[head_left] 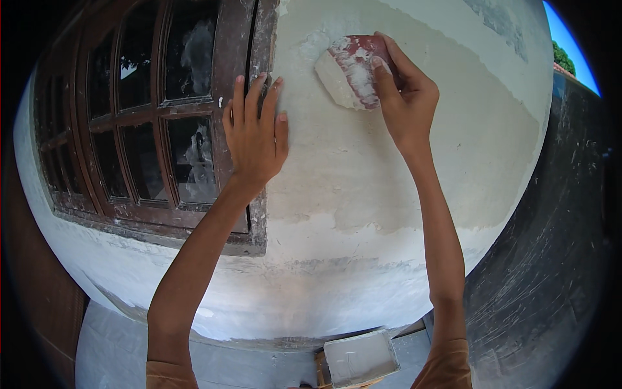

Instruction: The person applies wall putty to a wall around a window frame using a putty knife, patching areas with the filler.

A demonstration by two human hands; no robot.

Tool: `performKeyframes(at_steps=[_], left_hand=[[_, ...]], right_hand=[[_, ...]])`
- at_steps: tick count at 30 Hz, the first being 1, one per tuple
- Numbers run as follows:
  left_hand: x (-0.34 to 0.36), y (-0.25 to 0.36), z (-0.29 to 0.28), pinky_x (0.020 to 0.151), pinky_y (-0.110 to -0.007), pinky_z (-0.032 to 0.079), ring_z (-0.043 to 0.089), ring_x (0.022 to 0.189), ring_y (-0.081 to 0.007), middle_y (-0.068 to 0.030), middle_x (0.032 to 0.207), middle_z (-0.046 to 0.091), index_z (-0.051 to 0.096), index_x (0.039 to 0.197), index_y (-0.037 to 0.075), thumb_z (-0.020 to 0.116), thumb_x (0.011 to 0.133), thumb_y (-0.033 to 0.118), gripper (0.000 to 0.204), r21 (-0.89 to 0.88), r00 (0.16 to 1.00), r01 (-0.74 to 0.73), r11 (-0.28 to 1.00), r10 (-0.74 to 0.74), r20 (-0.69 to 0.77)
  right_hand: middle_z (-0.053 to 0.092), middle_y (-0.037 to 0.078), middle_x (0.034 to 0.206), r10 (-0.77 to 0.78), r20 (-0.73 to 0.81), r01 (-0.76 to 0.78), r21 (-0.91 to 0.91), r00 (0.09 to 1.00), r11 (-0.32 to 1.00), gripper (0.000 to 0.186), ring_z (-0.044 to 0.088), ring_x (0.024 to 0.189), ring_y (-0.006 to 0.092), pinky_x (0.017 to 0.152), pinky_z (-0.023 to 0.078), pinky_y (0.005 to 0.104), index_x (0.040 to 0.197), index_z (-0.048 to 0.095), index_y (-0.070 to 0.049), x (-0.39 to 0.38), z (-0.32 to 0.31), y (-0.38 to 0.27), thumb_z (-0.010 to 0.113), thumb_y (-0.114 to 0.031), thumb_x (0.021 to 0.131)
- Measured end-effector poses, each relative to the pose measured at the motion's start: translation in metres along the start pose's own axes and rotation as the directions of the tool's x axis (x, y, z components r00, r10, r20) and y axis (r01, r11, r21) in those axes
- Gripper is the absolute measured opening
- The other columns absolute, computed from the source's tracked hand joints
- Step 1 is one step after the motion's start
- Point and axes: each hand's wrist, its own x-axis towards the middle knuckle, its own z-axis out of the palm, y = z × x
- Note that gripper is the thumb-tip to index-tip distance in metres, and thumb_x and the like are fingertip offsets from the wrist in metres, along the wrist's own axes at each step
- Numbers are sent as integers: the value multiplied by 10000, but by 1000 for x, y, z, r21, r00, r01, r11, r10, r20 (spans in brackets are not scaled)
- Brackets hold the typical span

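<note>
High on the wall (324, 168), right of the window, my right hand (409, 97) grips a reddish-brown filler spreader (366, 61) between thumb and fingers. White paste is smeared over the spreader, and a thick pale band lines its left edge, against or very close to the wall. My left hand (256, 133) lies flat with fingers spread, across the right edge of the brown wooden window frame (223, 129) and the wall beside it. It holds nothing. Damp-looking beige filler covers much of the wall around my right hand; lower down the surface is whiter.
Glass panes (191, 55) with white smears fill the window at left. Below, a pale rectangular tub (360, 358) stands on a brown box on the grey floor (253, 366). A dark, scratched wall (538, 272) runs along the right, with greenery and sky beyond.
</note>
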Motion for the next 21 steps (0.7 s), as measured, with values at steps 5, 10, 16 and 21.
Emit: performKeyframes(at_steps=[5,10,16,21], left_hand=[[0,-2,-4,1049,-528,271,311,1398,-390,-144,1439,444,498,1398,115,438,948,234,470,14,1000,-2,1000,2,-9],[1,4,-1,1096,-517,218,270,1422,-369,-130,1464,413,461,1418,119,412,970,219,461,3,1000,-1,1000,1,24],[3,1,-3,1100,-522,214,267,1423,-362,-126,1465,412,460,1420,126,415,970,227,463,-1,1000,-10,1000,10,21],[2,2,-1,1093,-519,216,266,1423,-357,-127,1466,409,458,1420,127,429,967,231,466,30,1000,-14,999,13,27]], right_hand=[[730,73,941,-19,443,122,-204,896,971,389,595,730,58,686,500,212,1299,615,-41,19,7,-8,602,-18,912],[728,80,1000,-40,158,55,-91,987,994,369,619,850,77,796,511,229,1284,632,-55,32,-6,5,610,-28,917],[724,85,1036,-11,436,109,-201,900,974,372,611,816,72,771,514,232,1269,644,-54,14,4,-4,607,-13,901],[723,61,1027,-33,119,45,-102,992,994,377,612,797,68,754,514,223,1272,651,-81,19,-6,5,611,-17,902]])
